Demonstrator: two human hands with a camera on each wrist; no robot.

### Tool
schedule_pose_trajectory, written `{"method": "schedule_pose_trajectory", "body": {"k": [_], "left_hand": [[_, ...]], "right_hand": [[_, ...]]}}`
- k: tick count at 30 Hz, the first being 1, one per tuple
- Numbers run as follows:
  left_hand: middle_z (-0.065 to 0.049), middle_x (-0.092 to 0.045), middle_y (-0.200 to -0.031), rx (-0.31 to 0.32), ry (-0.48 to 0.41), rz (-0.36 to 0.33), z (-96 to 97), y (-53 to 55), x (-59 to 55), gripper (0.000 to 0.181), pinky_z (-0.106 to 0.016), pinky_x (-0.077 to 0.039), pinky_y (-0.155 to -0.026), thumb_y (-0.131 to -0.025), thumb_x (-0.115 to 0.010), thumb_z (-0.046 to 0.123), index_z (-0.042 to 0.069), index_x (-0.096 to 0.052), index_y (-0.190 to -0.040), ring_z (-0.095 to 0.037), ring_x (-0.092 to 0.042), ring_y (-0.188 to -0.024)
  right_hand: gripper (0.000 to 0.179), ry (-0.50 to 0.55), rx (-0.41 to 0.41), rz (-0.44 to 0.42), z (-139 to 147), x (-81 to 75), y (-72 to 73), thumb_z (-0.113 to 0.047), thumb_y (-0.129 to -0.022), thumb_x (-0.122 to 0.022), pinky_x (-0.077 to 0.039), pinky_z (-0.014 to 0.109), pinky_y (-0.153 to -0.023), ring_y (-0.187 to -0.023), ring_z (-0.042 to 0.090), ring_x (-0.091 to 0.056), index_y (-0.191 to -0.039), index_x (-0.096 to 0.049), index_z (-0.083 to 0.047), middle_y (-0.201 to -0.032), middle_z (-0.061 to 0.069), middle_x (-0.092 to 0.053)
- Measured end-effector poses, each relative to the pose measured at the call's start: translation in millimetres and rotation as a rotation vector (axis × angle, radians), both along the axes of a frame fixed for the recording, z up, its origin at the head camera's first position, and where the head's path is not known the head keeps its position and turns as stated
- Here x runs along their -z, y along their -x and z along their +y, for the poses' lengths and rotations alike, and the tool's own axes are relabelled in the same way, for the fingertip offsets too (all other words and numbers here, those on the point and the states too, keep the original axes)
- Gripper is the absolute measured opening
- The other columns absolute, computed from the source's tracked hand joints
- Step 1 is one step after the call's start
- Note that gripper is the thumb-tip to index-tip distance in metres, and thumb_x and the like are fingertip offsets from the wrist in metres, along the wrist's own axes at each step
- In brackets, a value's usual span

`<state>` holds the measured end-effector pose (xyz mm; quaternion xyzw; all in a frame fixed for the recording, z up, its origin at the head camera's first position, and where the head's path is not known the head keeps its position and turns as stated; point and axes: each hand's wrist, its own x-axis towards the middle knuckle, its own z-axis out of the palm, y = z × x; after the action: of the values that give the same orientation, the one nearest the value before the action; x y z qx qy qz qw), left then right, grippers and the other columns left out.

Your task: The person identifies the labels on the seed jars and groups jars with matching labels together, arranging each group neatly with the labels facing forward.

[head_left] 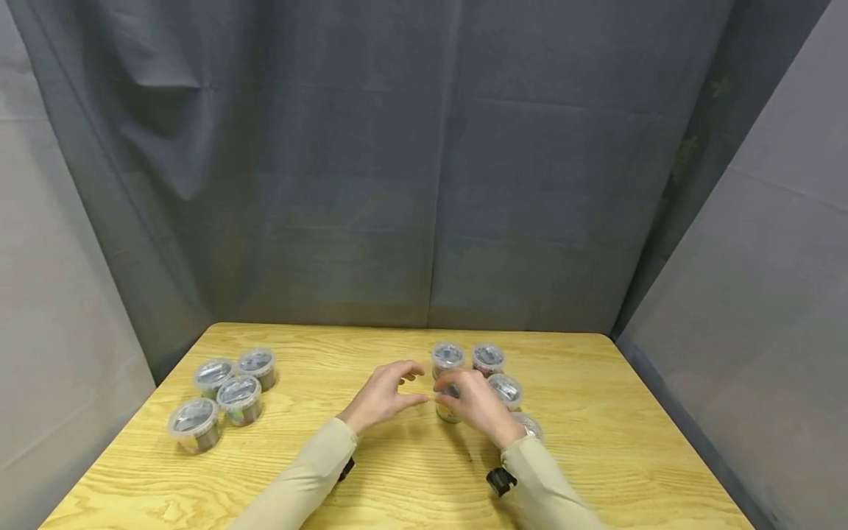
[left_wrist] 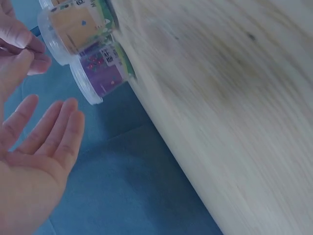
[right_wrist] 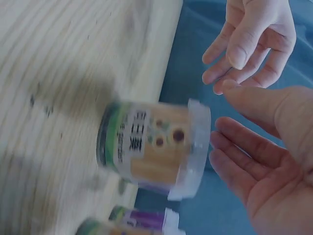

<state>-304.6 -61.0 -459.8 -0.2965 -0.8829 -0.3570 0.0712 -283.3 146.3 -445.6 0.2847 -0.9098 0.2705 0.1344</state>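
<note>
My left hand is held over the middle of the table, its fingers and thumb spread apart with nothing between them. Opposite it, my right hand hovers beside a clear-lidded plastic tub with an orange flower label. That tub stands upright on the table; in the right wrist view the fingertips are close to its lid, and whether they touch it I cannot tell. Both hands' fingertips come near each other. In the left wrist view, an orange-labelled tub and a purple-labelled tub stand beyond the left hand.
More lidded tubs stand around and behind the right hand, one partly hidden by the right wrist. At the left of the wooden table is a group of several similar tubs. A dark curtain hangs behind the table.
</note>
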Motion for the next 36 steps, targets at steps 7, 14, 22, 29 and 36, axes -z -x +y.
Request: {"method": "schedule_pose_trajectory", "body": {"k": [7, 14, 22, 29, 36], "left_hand": [[-0.01, -0.072, -0.11, -0.022, -0.037, 0.027, -22.8, -3.5, 2.9, 0.026, -0.047, -0.056, -0.085, -0.089, -0.073, 0.021, 0.009, -0.068, -0.111, -0.025, -0.068, -0.1], [-0.01, -0.073, -0.105, -0.08, -0.055, 0.043, -47.0, -10.1, 3.7, 0.017, -0.046, -0.057, -0.082, -0.09, -0.072, 0.02, 0.011, -0.071, -0.105, -0.024, -0.069, -0.095], [0.002, -0.074, -0.097, -0.17, -0.036, 0.069, -75.3, -16.0, 1.9, 0.013, -0.038, -0.059, -0.078, -0.091, -0.071, 0.022, 0.013, -0.073, -0.101, -0.014, -0.069, -0.089], [0.002, -0.073, -0.098, -0.244, -0.04, 0.042, -104.8, -22.7, -3.1, 0.016, -0.037, -0.058, -0.079, -0.093, -0.069, 0.024, 0.012, -0.074, -0.102, -0.014, -0.068, -0.088], [0.002, -0.074, -0.097, -0.294, -0.051, 0.063, -128.9, -28.0, -7.9, 0.012, -0.036, -0.059, -0.078, -0.093, -0.069, 0.026, 0.016, -0.075, -0.097, -0.014, -0.068, -0.085]], "right_hand": [[0.023, -0.044, 0.012, 0.037, -25.2, 5.0, 0.2, -0.012, -0.085, -0.077, -0.058, 0.036, -0.081, -0.096, 0.022, -0.069, -0.107, -0.073, -0.008, -0.109, 0.007, -0.072], [0.023, -0.06, -0.042, 0.007, -49.6, 7.4, -0.3, -0.013, -0.087, -0.074, -0.057, 0.037, -0.088, -0.104, 0.024, -0.068, -0.109, -0.072, -0.005, -0.112, 0.01, -0.072], [0.023, -0.069, -0.06, -0.057, -72.1, 7.9, 3.3, -0.014, -0.09, -0.072, -0.057, 0.036, -0.09, -0.107, 0.023, -0.067, -0.111, -0.073, -0.006, -0.114, 0.008, -0.072], [0.021, -0.094, -0.08, -0.072, -95.4, 7.0, 0.1, -0.018, -0.091, -0.071, -0.056, 0.032, -0.09, -0.107, 0.02, -0.067, -0.11, -0.074, -0.009, -0.114, 0.005, -0.072], [0.021, -0.123, -0.114, -0.065, -119.0, 4.0, 0.1, -0.019, -0.092, -0.07, -0.056, 0.026, -0.089, -0.105, 0.015, -0.068, -0.11, -0.074, -0.01, -0.113, 0.003, -0.073]]}}
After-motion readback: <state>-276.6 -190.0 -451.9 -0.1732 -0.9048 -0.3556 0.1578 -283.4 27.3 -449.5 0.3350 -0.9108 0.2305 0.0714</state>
